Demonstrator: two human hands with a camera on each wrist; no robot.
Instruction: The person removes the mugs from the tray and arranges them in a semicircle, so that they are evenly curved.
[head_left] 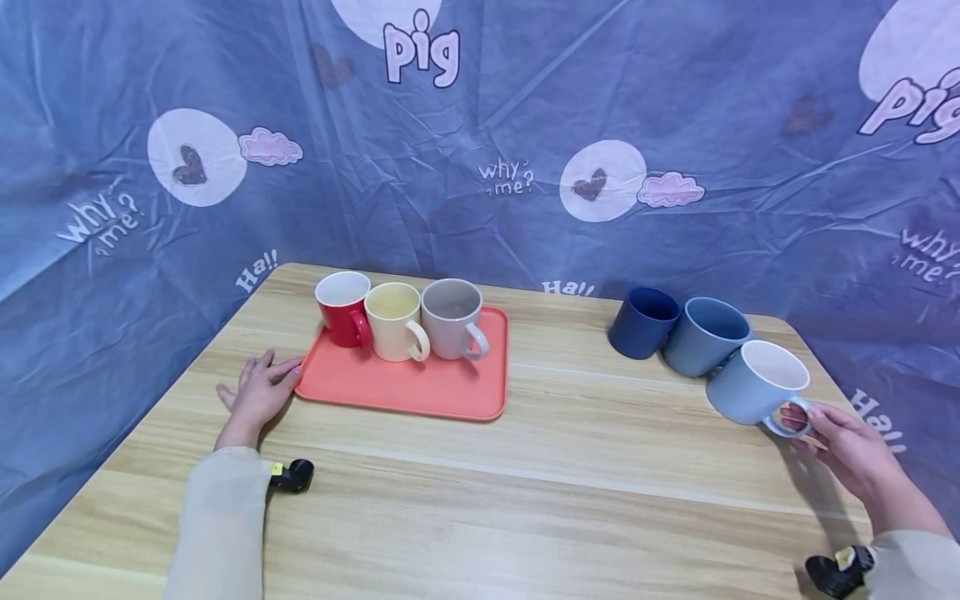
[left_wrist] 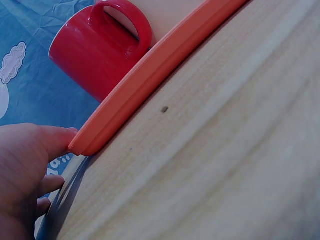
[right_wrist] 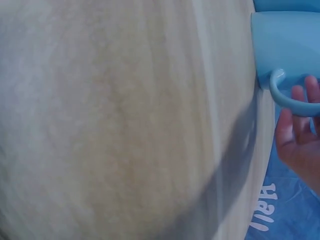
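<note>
At the right, my right hand [head_left: 847, 446] holds the handle of a light blue mug [head_left: 750, 387], with fingers reaching into the loop. In the right wrist view the fingers [right_wrist: 297, 112] show around the handle [right_wrist: 295, 106]. Beside that mug stand a grey-blue mug [head_left: 701, 342] and a dark navy cup [head_left: 641, 325]. On the left, my left hand [head_left: 258, 392] rests on the table with its fingers at the corner of a coral tray [head_left: 397, 392]. A red mug [head_left: 343, 321], a cream mug [head_left: 390, 329] and a grey mug [head_left: 448, 325] stand in a row on the tray.
The wooden table [head_left: 525, 517] runs back to a blue printed cloth [head_left: 487, 108] hanging behind and beside it. Black wrist-camera pieces [head_left: 296, 477] sit by both sleeves. Bare tabletop lies between the tray and the blue mugs.
</note>
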